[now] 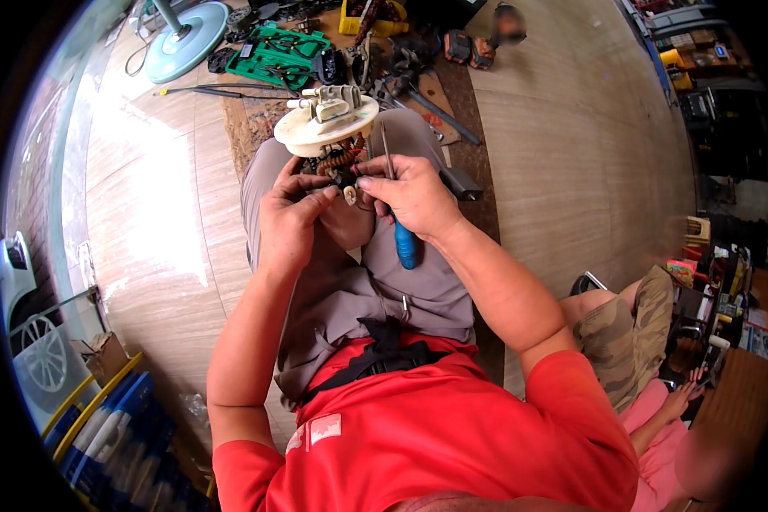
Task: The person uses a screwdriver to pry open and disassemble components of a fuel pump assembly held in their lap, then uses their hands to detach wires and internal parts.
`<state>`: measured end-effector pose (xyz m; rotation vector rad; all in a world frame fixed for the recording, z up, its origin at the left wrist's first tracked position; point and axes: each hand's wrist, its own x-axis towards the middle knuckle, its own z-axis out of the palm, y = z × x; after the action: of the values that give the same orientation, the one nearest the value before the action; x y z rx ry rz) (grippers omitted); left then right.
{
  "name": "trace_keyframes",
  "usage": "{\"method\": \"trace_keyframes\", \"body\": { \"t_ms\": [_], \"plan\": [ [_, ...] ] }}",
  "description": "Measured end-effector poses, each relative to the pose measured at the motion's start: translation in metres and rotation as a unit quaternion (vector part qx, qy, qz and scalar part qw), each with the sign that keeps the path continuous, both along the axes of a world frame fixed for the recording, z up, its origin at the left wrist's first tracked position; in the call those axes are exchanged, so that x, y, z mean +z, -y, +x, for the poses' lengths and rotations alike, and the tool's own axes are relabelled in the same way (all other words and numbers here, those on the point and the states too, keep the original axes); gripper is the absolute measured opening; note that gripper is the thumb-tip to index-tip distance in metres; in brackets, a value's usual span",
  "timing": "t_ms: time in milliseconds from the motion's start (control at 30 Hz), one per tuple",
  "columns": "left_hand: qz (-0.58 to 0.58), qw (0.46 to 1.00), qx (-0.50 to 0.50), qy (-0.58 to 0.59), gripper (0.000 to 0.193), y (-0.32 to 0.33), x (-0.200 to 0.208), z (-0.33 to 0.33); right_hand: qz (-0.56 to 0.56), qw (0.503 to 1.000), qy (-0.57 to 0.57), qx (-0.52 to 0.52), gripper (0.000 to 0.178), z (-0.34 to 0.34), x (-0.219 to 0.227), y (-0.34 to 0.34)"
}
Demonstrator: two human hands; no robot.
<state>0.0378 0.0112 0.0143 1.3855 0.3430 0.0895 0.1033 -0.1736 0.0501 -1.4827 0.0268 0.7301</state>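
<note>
Between my hands, above my lap, is a fuel pump module (316, 130) with a round off-white plastic cap and pipe stubs on top. Brown corrugated tubing, wires and dark parts hang below the cap. My left hand (288, 218) grips the module's lower part from the left, thumb and fingers closed on it. My right hand (420, 198) holds a screwdriver (408, 247), its blue handle hanging below the palm and its shaft pointing up and away. That hand's thumb and forefinger also pinch at the wiring under the cap; what exactly they touch is hidden.
Beyond my knees, a green tool case (282, 53) and loose tools lie on a worn brown board (241, 141). Two orange-black battery packs (468, 49) sit farther back. A pale blue round stand base (186, 41) is far left. At lower right, another person (627, 328) sits beside cluttered shelves.
</note>
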Motion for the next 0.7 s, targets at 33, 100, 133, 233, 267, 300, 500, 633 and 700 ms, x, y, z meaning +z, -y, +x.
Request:
{"method": "trace_keyframes", "body": {
  "t_ms": [33, 100, 133, 233, 267, 300, 500, 633, 700],
  "plan": [
    [-0.006, 1.000, 0.003, 0.000, 0.019, 0.000, -0.002, 0.001, 0.005, 1.000, -0.003, -0.008, 0.020, 0.000, -0.001, -0.001],
    [-0.018, 1.000, 0.007, 0.002, 0.019, -0.001, -0.007, 0.003, 0.016, 1.000, -0.009, -0.025, 0.020, 0.000, -0.002, -0.003],
    [-0.017, 1.000, 0.008, -0.001, 0.020, -0.001, -0.006, 0.004, 0.023, 0.999, -0.013, -0.023, 0.020, 0.001, -0.002, -0.003],
    [-0.017, 1.000, 0.004, -0.013, 0.020, -0.002, -0.004, 0.009, 0.041, 0.999, -0.022, -0.021, 0.018, 0.007, -0.004, -0.002],
    [-0.019, 1.000, -0.003, -0.020, 0.020, -0.005, -0.007, 0.012, 0.045, 0.998, -0.023, -0.023, 0.017, 0.008, -0.004, -0.003],
    [-0.020, 0.999, -0.010, -0.027, 0.020, -0.008, -0.007, 0.014, 0.050, 0.998, -0.026, -0.024, 0.017, 0.010, -0.004, -0.003],
    [-0.053, 0.991, -0.079, -0.099, 0.017, -0.021, 0.009, 0.026, 0.064, 0.995, -0.076, -0.017, 0.009, 0.020, -0.003, -0.003],
    [-0.039, 0.989, -0.097, -0.104, 0.018, -0.033, 0.003, 0.031, 0.038, 0.996, -0.080, -0.016, 0.010, 0.023, 0.002, -0.003],
    [0.066, 0.991, -0.110, -0.046, 0.021, -0.030, 0.007, 0.027, 0.025, 0.996, -0.084, -0.014, 0.011, 0.023, 0.003, -0.003]
  ]
}}
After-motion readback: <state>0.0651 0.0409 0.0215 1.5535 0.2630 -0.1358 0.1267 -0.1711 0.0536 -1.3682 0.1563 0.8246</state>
